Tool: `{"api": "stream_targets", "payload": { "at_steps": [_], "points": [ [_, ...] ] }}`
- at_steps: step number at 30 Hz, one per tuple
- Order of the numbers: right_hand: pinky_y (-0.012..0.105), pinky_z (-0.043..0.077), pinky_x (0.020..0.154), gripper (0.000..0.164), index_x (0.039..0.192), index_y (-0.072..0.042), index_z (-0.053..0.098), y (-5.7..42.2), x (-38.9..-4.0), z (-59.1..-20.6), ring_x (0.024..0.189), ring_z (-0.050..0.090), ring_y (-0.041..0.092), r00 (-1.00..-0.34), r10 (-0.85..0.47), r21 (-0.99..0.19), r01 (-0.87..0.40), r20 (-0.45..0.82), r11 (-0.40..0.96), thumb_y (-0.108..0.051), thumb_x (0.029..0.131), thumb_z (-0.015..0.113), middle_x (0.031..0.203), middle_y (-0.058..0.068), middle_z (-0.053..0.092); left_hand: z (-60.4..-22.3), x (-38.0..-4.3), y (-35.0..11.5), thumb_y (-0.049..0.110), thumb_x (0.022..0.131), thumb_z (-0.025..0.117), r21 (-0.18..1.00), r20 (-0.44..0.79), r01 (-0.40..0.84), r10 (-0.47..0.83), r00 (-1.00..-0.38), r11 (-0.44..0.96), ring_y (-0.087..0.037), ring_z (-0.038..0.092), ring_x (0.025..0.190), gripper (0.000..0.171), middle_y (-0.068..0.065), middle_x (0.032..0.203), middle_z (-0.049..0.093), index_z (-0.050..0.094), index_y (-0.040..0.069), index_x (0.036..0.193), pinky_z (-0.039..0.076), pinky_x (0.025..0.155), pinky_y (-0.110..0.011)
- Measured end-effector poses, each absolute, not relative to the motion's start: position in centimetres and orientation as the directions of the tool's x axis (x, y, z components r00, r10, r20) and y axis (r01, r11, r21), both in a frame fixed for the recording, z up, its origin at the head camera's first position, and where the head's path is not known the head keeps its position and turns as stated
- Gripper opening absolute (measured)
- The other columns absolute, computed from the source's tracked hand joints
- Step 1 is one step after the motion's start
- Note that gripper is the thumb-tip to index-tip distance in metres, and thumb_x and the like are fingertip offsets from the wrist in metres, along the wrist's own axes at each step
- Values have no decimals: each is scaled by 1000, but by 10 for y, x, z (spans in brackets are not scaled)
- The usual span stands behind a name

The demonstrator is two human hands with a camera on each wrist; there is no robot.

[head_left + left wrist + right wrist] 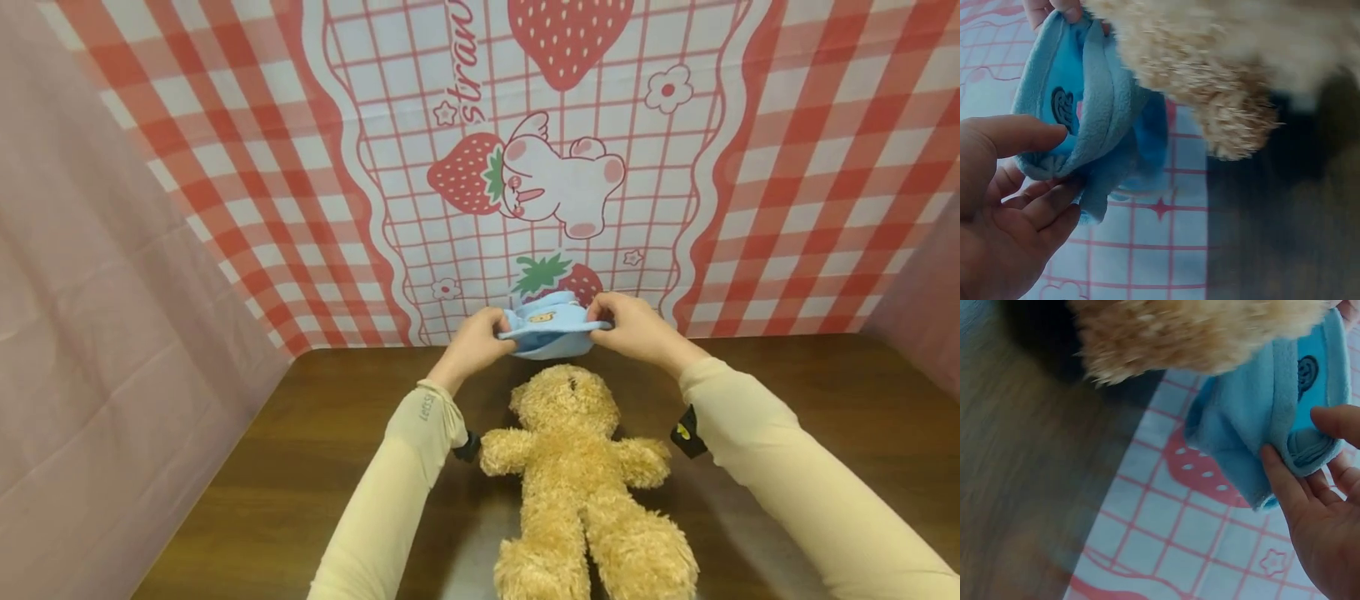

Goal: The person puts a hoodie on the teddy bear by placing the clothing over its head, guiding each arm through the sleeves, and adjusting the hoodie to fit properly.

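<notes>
Just above the teddy bear's head, both hands stretch the rim of a small light-blue doll's top (551, 325). My left hand (476, 340) holds one side of the opening; the left wrist view shows its thumb (1035, 134) inside the rim and the fingers beneath. On the other side my right hand (637, 329) grips the edge, thumb (1335, 422) inside. Dark print shows on the bright blue inner side, and short sleeve-like ends hang below. The golden plush teddy bear (573, 458) lies on its back between the forearms, head toward the garment.
A brown wooden table (300, 450) carries the bear. Behind it rises a red-and-white checked cloth (795, 167) with strawberry and rabbit prints. Pale pink curtain (97, 292) hangs at the left, and more pinkish cloth (922, 242) at the right.
</notes>
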State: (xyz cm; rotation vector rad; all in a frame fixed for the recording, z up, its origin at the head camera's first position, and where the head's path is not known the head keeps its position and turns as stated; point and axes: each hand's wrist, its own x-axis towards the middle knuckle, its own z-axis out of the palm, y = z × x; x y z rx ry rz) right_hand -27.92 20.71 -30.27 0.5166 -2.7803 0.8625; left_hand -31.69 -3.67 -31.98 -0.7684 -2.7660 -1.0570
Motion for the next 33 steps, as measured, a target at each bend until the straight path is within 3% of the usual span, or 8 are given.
{"api": "stream_targets", "payload": {
  "at_steps": [5,9,15,20,23,27,30,33],
  "points": [
    [33,37,65,9,83,-8,53,208,-285,-317,69,45,18,-918,-311,-482,-394,245,782,-9,78,60,78,5,54,-332,-318,-39,13,77,67,619,154,449,461,-874,644,-14,45,70,14,-2,80,52,54,9,80,39,64,-25],
    [32,36,61,12,83,-8,53,210,-287,-327,63,42,15,-923,-351,-469,-384,159,795,-16,80,62,74,2,51,-345,-318,-41,17,81,65,621,49,423,505,-862,660,-15,50,80,12,-3,92,59,58,10,88,42,72,-28],
    [31,33,60,11,87,-7,53,215,-286,-346,61,38,14,-913,-408,-470,-368,18,802,-16,85,58,71,2,47,-369,-313,-37,8,81,61,589,-30,475,605,-796,654,-13,48,76,13,-3,90,58,59,8,94,41,68,-25],
    [32,40,64,16,100,-5,56,220,-283,-359,73,47,17,-905,-421,-506,-337,-57,794,-7,86,49,88,8,55,-379,-311,-37,3,81,58,648,-23,454,612,-791,611,-14,48,79,19,-7,94,57,57,5,100,41,68,-25],
    [34,43,67,21,103,-4,56,221,-282,-363,80,51,19,-894,-442,-515,-345,-74,785,-5,85,47,95,10,58,-384,-311,-42,2,82,58,743,-45,391,623,-781,543,-20,53,93,29,-13,114,54,53,4,111,45,75,-28],
    [39,47,74,22,106,-4,56,225,-279,-367,90,56,26,-883,-466,-542,-365,-56,757,-8,86,48,100,12,60,-392,-309,-53,-1,83,57,872,-80,281,684,-725,400,-32,50,112,48,-18,138,36,41,4,128,47,85,-34],
    [43,46,83,26,112,-1,54,231,-274,-370,103,54,33,-875,-481,-594,-358,-55,720,-11,88,49,108,16,59,-399,-306,-60,-3,84,56,933,-79,203,720,-690,297,-33,51,110,57,-17,144,28,34,7,135,48,85,-36],
    [47,42,90,38,122,3,46,237,-266,-375,113,47,39,-863,-497,-673,-316,-89,669,-13,88,52,119,22,52,-407,-302,-62,-2,84,58,963,-62,148,718,-693,226,-29,56,103,60,-18,144,28,33,9,137,48,84,-36]
  ]
}}
